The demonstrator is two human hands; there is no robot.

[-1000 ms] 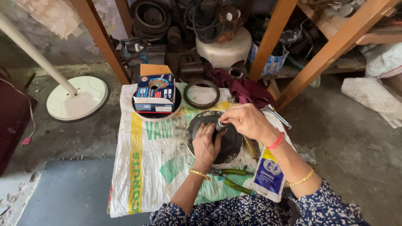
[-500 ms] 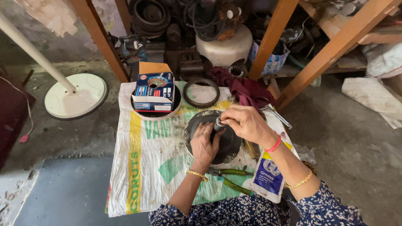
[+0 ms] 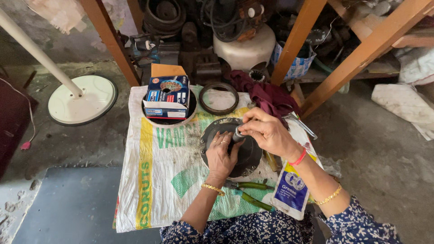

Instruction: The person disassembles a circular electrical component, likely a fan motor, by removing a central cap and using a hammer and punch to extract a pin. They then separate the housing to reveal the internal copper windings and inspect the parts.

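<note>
— What have you got hold of?

— My right hand pinches a small metal cylinder, fingers closed on it, over the dark disc on the sack.

— And the left?

— My left hand lies flat on the disc, fingers spread, just under the cylinder. Pliers lie below my wrist, a grease pouch beside them.

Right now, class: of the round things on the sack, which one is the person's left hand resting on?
The dark round motor cover, under the left hand; the empty ring and box-topped disc lie untouched beyond.
</note>
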